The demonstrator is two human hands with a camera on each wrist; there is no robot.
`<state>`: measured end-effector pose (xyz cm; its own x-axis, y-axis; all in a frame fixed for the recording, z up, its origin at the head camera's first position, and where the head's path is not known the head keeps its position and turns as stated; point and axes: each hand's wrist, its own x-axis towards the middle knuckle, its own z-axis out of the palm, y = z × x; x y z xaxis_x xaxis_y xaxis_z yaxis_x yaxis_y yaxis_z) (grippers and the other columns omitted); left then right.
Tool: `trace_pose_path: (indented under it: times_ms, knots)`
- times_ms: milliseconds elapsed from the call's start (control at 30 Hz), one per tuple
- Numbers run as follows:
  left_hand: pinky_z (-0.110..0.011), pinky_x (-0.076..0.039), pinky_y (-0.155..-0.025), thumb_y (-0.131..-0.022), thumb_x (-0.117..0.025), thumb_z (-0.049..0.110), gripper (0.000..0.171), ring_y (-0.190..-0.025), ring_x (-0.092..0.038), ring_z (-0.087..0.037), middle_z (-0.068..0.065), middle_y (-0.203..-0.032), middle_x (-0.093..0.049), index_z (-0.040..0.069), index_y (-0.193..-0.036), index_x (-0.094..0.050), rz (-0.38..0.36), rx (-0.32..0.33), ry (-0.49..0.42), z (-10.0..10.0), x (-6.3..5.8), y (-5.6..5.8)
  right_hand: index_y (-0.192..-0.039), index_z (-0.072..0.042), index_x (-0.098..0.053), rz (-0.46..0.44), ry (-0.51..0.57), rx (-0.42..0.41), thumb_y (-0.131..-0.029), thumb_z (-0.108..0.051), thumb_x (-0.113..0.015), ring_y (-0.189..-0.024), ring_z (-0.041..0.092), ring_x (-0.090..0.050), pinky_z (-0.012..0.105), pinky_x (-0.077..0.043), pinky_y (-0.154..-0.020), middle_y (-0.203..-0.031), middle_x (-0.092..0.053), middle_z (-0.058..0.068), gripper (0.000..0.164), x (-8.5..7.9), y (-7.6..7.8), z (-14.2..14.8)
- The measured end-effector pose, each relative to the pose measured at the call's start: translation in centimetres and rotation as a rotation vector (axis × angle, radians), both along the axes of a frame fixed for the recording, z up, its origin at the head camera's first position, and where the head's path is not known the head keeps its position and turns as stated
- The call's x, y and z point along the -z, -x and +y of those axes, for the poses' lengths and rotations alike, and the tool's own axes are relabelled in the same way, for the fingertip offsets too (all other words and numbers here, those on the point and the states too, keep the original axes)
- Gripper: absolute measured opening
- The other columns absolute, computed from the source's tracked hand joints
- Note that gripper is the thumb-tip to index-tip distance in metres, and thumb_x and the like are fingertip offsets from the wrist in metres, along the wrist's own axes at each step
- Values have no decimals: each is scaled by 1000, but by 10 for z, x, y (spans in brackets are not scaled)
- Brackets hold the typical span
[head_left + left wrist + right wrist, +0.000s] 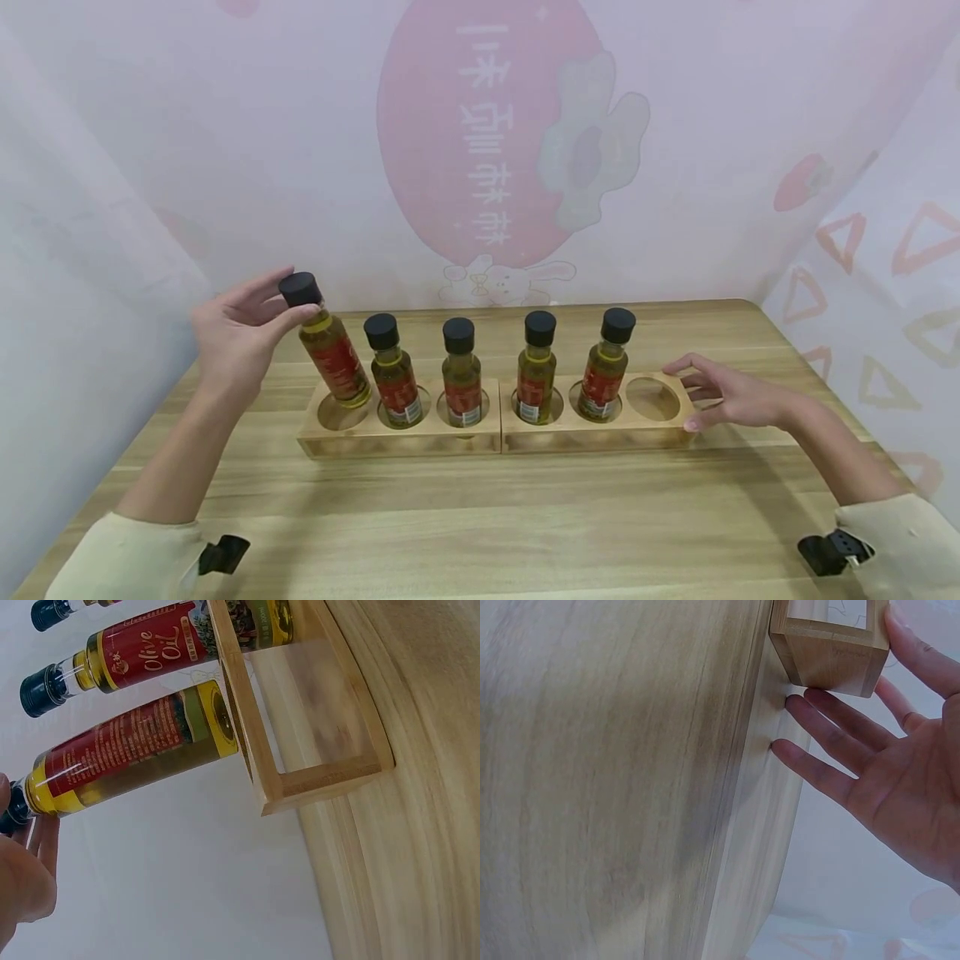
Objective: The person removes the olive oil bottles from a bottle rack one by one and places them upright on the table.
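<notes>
My left hand (238, 333) grips an olive oil bottle (337, 362) by its neck, just under the black cap. This bottle leans, its base right at the leftmost round hole of the left wooden bottle rack (401, 446). In the left wrist view, the base of the held olive oil bottle (127, 754) is level with the rack's top board. At the far right end, my right hand (738, 396) holds the right wooden bottle rack (592, 439) between thumb and forefinger. The right wrist view shows the other fingers (817, 765) stretched out below the rack's end.
Several more olive oil bottles (395, 383) stand in the middle holes of the two racks, which sit end to end. The rightmost hole (654, 400) has no bottle. A wooden table (480, 525) lies below, with a printed pale curtain (300, 150) behind it.
</notes>
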<state>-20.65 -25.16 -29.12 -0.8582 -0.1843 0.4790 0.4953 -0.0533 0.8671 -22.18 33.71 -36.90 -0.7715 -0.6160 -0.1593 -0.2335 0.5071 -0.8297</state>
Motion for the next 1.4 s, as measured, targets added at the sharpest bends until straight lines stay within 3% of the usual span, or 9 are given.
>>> trace_pose_path:
  times_ms: [267,533,767,1033,1233,1400]
  knots:
    - [-19,-59,-86,-80,-78,-20,50,-89,-78,-10,1,-103,-80,0,-126,-73,-36,-5,-82,3,-4,6,-146,9,-30,0,-5,0,-91,-10,-79,-130,62,-48,47,-57,-96,-143,-46,44,76,-1,1,-2]
    - [-18,-60,-83,-78,-81,-20,50,-89,-78,-10,2,-102,-80,-1,-124,-74,-52,-92,-116,10,-9,13,-146,9,-30,-1,-7,3,-91,-10,-79,-130,61,-50,44,-57,-95,-142,-48,42,76,-1,1,-1]
    - [-17,-60,-83,-76,-82,-19,52,-88,-77,-9,1,-101,-80,-1,-124,-73,-58,-154,-132,15,-8,21,-147,8,-30,4,-17,6,-91,-10,-79,-131,61,-49,52,-56,-97,-143,-47,43,76,-1,0,-1]
    - [-17,-59,-86,-76,-85,-15,55,-91,-76,-6,-12,-118,-74,3,-127,-73,-143,-206,-141,15,-10,29,-146,8,-29,2,-17,5,-92,-10,-79,-130,61,-49,51,-56,-97,-143,-47,43,76,0,-1,-1]
    - [-21,-56,-96,-78,-85,-11,60,-106,-74,-11,-20,-133,-65,6,-133,-70,-190,-252,-98,16,-11,34,-146,9,-30,4,-16,10,-91,-11,-79,-131,61,-48,52,-56,-98,-142,-48,42,76,0,-2,-1]
    - [-23,-54,-101,-80,-84,-10,62,-119,-69,-19,-21,-138,-61,7,-137,-67,-209,-249,-65,17,-9,37,-145,9,-30,8,-8,6,-91,-10,-79,-130,62,-48,51,-56,-98,-142,-48,43,76,0,-2,-1]
